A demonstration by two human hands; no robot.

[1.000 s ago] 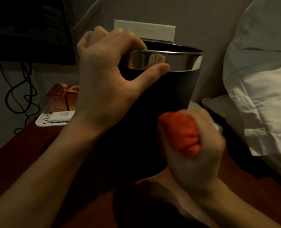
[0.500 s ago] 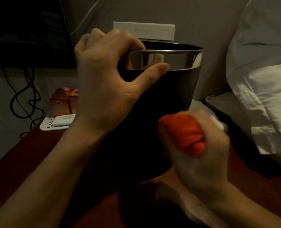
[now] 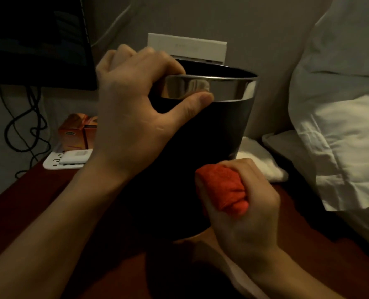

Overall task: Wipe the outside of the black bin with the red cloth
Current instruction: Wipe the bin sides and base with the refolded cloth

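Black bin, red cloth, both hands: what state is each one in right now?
Black bin: upright on the red-brown tabletop, open-topped.
Red cloth: bunched into a wad, low beside the bin wall.
Left hand: grips the bin's shiny rim.
Right hand: holds the cloth.
Screen: dark.

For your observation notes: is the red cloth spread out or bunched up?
Bunched up: the red cloth is a tight wad gripped in the right hand.
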